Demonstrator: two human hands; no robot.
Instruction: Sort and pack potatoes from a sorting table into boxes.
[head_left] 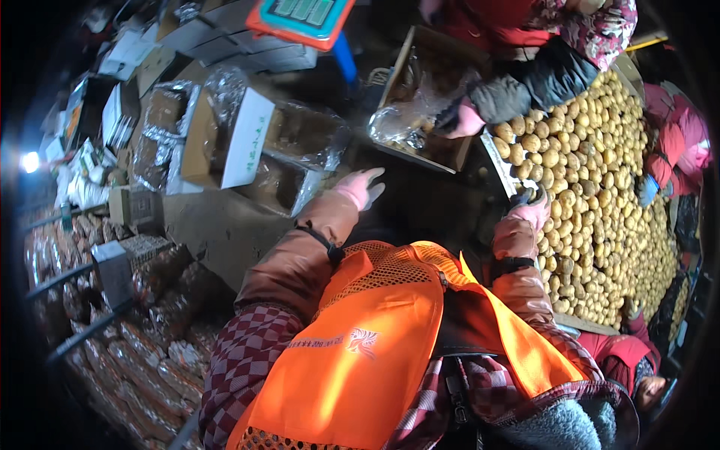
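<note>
My left hand, in a pink and grey glove, is held out over the dark gap between the boxes. Its fingers are apart with nothing in them. At the left edge of a big heap of potatoes is my right hand, gloved in pink with dark fingers. Thumb and fingers look spread there beside the nearest potatoes, and I make out nothing held. Nearest to my left hand are cardboard boxes lined with clear plastic, one with a white flap.
Across from me, another person's gloved hand reaches over a plastic-lined carton. More people stand around the potato heap at right. A scale with an orange rim is at the top. Racks of plastic-wrapped goods fill the lower left.
</note>
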